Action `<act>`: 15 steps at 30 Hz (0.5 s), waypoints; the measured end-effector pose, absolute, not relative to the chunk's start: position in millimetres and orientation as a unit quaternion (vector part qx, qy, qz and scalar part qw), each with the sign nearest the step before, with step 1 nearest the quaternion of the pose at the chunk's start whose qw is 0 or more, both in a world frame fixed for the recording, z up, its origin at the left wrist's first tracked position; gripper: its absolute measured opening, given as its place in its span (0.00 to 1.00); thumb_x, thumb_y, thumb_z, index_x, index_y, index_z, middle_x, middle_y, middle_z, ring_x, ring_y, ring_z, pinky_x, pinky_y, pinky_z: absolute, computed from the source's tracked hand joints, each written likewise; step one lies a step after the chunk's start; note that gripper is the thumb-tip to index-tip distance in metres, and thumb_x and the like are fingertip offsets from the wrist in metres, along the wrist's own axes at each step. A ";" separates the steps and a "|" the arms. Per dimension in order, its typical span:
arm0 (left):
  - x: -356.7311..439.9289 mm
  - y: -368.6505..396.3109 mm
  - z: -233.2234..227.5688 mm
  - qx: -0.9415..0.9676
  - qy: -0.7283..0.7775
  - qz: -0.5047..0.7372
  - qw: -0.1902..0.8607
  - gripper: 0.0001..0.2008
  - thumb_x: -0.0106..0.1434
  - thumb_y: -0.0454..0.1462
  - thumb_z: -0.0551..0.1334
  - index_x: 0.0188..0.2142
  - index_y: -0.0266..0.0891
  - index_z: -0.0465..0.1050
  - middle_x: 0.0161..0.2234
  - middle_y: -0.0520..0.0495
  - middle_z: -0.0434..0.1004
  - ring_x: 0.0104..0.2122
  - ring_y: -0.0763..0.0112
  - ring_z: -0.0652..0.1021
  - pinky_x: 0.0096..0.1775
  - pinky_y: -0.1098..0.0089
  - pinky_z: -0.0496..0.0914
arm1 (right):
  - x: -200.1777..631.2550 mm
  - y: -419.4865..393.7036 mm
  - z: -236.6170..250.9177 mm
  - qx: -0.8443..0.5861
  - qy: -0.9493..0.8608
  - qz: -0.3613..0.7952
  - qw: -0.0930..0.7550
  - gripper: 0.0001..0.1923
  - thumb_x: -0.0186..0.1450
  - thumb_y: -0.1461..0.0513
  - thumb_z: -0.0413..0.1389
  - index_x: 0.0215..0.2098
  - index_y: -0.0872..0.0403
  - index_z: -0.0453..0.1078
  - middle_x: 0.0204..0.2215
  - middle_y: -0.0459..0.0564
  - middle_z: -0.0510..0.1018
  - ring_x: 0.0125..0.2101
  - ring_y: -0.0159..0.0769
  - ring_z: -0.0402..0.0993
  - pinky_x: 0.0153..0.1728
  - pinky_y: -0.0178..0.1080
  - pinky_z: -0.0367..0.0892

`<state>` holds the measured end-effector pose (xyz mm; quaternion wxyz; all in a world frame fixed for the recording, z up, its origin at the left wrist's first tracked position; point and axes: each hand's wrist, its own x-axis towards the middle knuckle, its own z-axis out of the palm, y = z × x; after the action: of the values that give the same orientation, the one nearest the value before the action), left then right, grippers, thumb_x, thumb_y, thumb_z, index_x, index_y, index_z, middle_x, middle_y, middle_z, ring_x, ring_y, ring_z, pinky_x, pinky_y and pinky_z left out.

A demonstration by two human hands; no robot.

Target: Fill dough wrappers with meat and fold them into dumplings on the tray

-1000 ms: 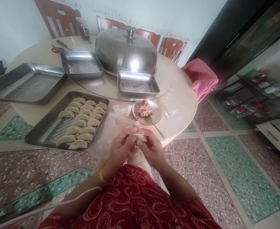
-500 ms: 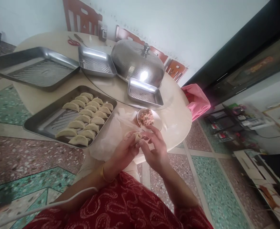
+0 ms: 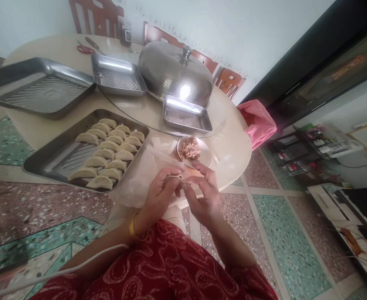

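- Since the earlier frame, right hand (image 3: 204, 196) has drawn closer; both hands pinch one dumpling (image 3: 177, 180) at the table (image 3: 230, 154) edge.
- Left hand (image 3: 158, 196) cups it.
- Done: folded dumplings fill part of tray (image 3: 46, 160).
- Left: filling (image 3: 189, 148) on plate (image 3: 204, 155).

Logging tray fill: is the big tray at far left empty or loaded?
Empty. The big tray shows only its bare ribbed bottom; the dumplings lie in the nearer tray.

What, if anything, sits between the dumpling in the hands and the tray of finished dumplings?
Only crumpled white plastic sheet lies between. The left hand and right hand pinch the dumpling just off the table edge; the tray lies to the left, with bare metal beside its rows of dumplings.
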<state>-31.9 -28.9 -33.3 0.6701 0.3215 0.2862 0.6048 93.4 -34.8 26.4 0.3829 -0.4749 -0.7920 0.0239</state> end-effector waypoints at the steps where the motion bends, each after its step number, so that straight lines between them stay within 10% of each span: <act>1: -31.1 -28.9 -32.7 0.323 0.287 0.602 0.671 0.09 0.65 0.42 0.62 0.43 0.42 0.69 0.29 0.53 0.75 0.24 0.77 0.72 0.28 0.75 0.68 | 94.4 -35.2 25.0 -0.469 -0.792 0.027 0.389 0.08 0.63 0.67 0.57 0.40 0.49 0.71 0.53 0.54 0.71 0.55 0.47 0.69 0.50 0.55 0.73; 15: -32.8 -32.0 -16.8 0.360 0.333 0.567 0.662 0.09 0.63 0.43 0.62 0.39 0.40 0.70 0.50 0.45 0.73 0.25 0.80 0.73 0.25 0.76 0.68 | 110.0 -36.4 20.2 -0.420 -0.801 0.046 0.424 0.12 0.63 0.67 0.56 0.44 0.47 0.68 0.52 0.51 0.71 0.54 0.45 0.69 0.48 0.53 0.72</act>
<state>-32.8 -32.0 -16.8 0.6617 0.3604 0.3332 0.5668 110.0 -36.4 20.2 0.4236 -0.4202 -0.8012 0.0464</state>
